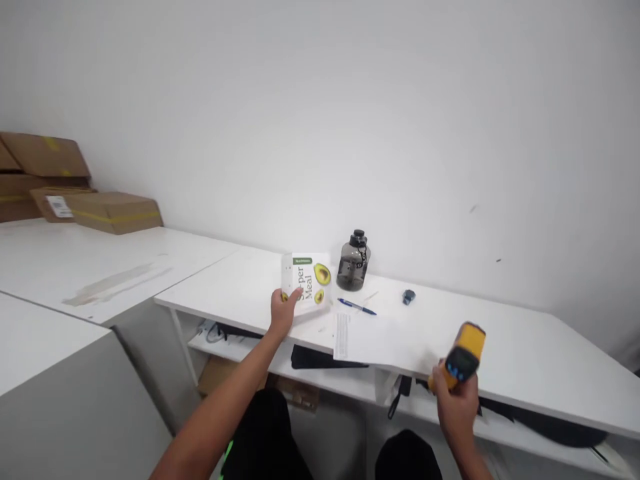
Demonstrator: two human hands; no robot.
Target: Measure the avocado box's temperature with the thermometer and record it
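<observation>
My left hand (284, 312) is closed on the lower left side of a white packet (309, 308) printed "Super Meal" with avocado pictures. Its thumb lies across the printed front, and the packet is held up at the front part of the white table. In my right hand (457, 403) is a yellow and black infrared thermometer (469, 343), gripped by its handle above the table's front edge. Its dark screen with blue marks faces me. Between the hands, a printed paper sheet (360, 337) lies on the table, with a blue pen (357, 307) just behind it.
A dark translucent water jug (353, 263) stands near the wall behind the packet. A small dark object (409, 296) lies to its right. Cardboard boxes (117, 212) sit at the far left. Below the tabletop runs a shelf (345, 385) with black items.
</observation>
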